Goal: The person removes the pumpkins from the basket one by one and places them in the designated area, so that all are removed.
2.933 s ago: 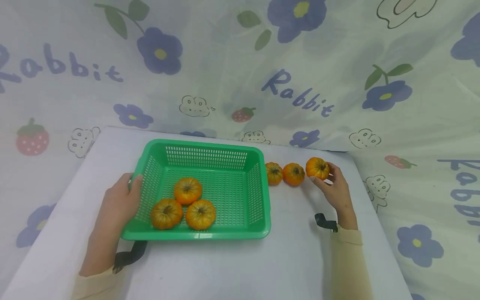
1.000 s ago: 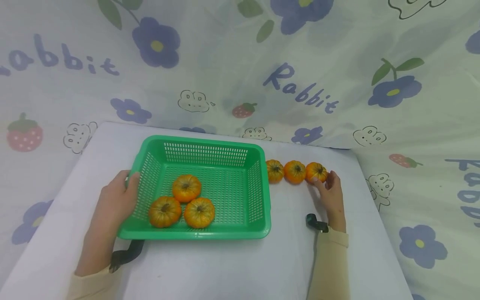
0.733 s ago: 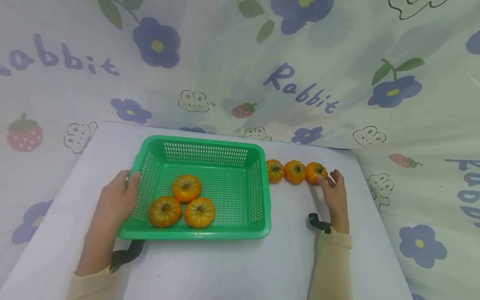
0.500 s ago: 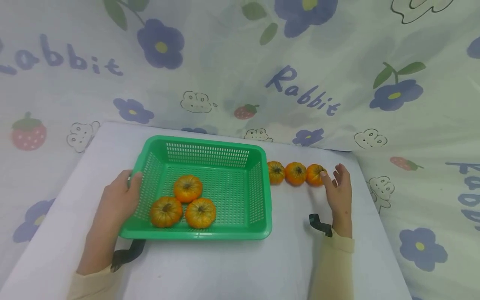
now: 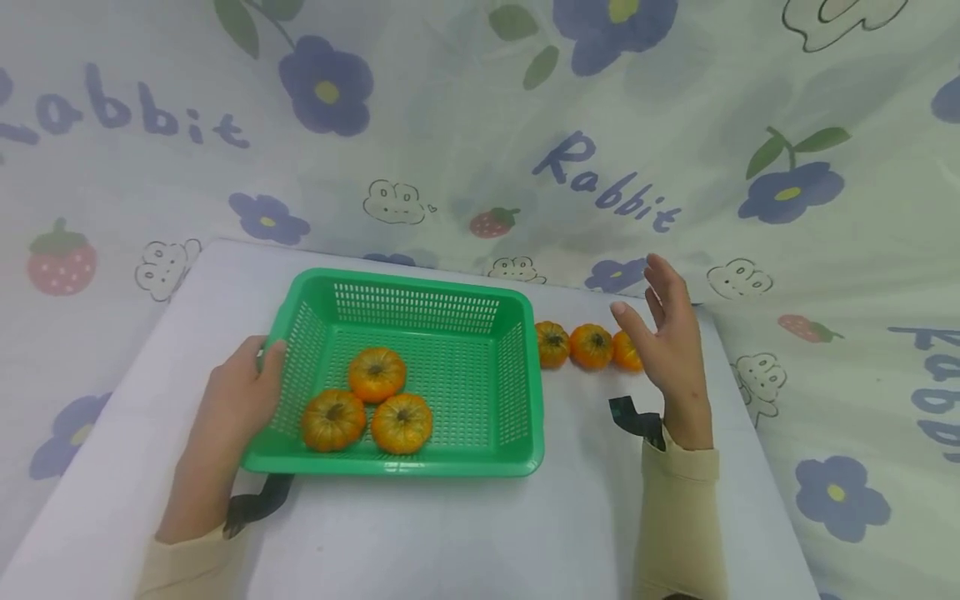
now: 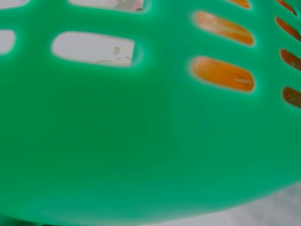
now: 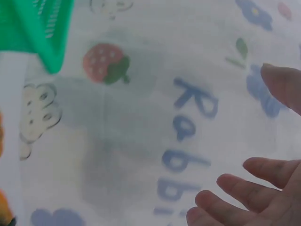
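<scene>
My left hand (image 5: 242, 393) grips the left rim of a green plastic basket (image 5: 467, 467), thumb over the edge. Three small orange pumpkins lie in its left part: one behind (image 5: 377, 375), one at front left (image 5: 333, 421), one at front right (image 5: 402, 424). The basket wall (image 6: 94, 136) fills the left wrist view, orange showing through its slots. Right of the basket, three more pumpkins stand in a row: a left one (image 5: 553, 344), a middle one (image 5: 591, 347) and a right one (image 5: 626, 352), partly behind my right hand (image 5: 671, 346). That hand is raised, fingers spread, holding nothing.
A white-covered table (image 5: 450, 542) carries everything. Behind and beside it hangs a pale curtain (image 5: 450, 108) printed with flowers, strawberries and rabbits. Black straps with a protruding part sit at both wrists, the right one (image 5: 637, 419) above the table.
My right hand sets the right pumpkin down at the end of the row, lets go, then lifts up and away with its fingers opening. The left hand keeps its grip on the basket.
</scene>
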### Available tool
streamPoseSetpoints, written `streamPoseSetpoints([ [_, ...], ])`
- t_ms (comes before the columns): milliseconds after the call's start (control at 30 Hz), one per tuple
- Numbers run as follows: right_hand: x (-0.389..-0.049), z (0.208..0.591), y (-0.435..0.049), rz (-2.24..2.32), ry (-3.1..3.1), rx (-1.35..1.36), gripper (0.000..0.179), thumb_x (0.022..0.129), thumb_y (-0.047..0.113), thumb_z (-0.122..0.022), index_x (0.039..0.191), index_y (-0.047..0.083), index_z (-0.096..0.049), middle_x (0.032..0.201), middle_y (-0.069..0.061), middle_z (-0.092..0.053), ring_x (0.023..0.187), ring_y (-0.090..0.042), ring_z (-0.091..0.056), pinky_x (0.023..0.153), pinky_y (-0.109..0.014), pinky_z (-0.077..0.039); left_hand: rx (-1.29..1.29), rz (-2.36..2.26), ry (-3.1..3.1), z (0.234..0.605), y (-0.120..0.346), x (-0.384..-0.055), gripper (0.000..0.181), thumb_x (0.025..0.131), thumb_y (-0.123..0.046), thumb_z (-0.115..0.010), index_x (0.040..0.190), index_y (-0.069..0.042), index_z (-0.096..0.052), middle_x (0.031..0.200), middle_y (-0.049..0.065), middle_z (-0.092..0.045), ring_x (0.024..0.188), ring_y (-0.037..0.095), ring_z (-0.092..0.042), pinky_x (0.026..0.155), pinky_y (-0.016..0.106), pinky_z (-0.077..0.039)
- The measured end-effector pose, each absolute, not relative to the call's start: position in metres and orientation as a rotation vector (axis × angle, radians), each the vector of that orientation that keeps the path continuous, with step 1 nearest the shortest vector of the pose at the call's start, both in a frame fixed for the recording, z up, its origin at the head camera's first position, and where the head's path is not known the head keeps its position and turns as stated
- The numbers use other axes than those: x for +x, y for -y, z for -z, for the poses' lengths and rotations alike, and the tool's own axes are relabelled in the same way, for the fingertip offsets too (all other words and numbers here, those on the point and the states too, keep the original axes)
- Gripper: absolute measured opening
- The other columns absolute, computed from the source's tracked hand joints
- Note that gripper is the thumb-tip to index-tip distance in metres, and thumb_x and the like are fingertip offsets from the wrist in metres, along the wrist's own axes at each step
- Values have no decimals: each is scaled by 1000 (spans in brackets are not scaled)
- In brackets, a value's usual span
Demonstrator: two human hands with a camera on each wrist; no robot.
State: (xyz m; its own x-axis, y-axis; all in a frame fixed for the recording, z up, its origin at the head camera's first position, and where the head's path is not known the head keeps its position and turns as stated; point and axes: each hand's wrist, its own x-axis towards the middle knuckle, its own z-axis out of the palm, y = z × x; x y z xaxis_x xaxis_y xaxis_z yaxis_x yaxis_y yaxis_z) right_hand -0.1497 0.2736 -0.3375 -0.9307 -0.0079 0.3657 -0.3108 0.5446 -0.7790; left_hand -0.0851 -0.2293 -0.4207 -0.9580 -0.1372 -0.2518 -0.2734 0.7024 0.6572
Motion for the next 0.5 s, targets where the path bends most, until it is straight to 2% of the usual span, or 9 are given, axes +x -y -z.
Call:
streamPoseSetpoints([
  [100, -158, 324, -257, -1324, 2502, 449, 82, 93, 2, -75, 162, 5, -32, 166, -5, -36, 152, -27, -34, 123, -48, -28, -331, -1090, -2730, 420, 229, -85, 78, 112, -53, -17, 157, 11, -26, 144, 44, -42, 125, 63, -46, 97, 76, -40],
  [200, -166, 311, -236, -1306, 2565, 686, 84, 91, 5, -80, 162, 10, -35, 165, 0, -38, 150, -22, -36, 123, -45, -29, -336, -1090, -2729, 420, 227, -85, 78, 112, -53, -17, 157, 10, -27, 142, 43, -45, 122, 61, -49, 95, 75, -42],
  [333, -178, 300, -195, -1225, 2663, 985, 85, 91, 19, -84, 162, 15, -36, 164, 3, -39, 149, -19, -38, 121, -44, -32, -345, -1092, -2731, 420, 226, -84, 78, 112, -53, -18, 157, 9, -29, 138, 41, -49, 116, 57, -54, 89, 72, -46],
  [500, -193, 304, -130, -1007, 2824, 1328, 90, 93, 39, -81, 165, 16, -32, 167, 0, -33, 152, -17, -31, 122, -42, -30, -335, -1104, -2752, 420, 226, -83, 76, 112, -53, -18, 156, 8, -31, 137, 39, -52, 113, 54, -57, 87, 69, -48],
])
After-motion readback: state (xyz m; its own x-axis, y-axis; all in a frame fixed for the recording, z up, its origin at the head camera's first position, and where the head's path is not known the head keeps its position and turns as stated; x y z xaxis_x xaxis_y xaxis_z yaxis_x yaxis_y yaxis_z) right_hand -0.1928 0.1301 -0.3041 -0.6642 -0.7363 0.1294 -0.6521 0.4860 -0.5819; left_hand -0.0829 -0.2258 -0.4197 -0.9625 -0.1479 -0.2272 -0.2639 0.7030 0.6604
